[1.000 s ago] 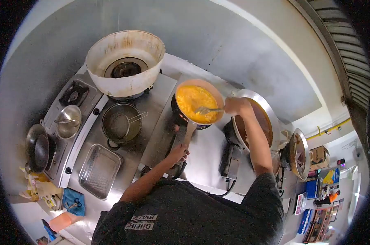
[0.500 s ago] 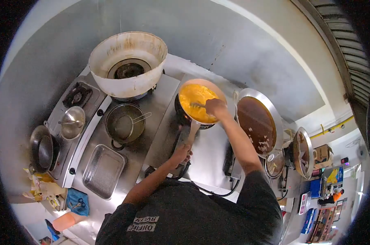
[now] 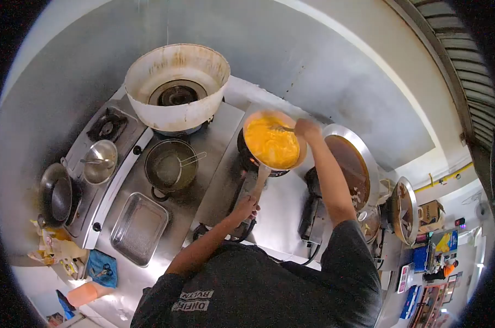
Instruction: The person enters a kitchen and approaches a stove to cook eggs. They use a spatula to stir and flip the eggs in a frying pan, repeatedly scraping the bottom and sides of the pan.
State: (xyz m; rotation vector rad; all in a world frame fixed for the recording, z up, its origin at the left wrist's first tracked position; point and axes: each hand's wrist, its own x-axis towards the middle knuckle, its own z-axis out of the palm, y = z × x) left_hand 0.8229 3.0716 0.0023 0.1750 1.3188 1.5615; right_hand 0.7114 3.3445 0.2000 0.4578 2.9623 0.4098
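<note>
My left hand is wrapped round the handle of a frying pan with a pale inside, held over a burner. Beaten egg, yellow and partly set, covers the pan's bottom. Closed on a metal fork, my right hand is over the pan's far right rim. The fork's tip lies in the egg near the far edge.
Right of the pan stands a large pot of brown liquid, with another wide pan beyond. On the left are a black pot with a strainer, a wire-mesh tray and a steel bowl. A white ring surrounds the back burner.
My right hand has moved up and right, taking the fork from the middle of the egg to its far right edge. The pan looks slightly tilted; the egg has shifted toward its handle side.
</note>
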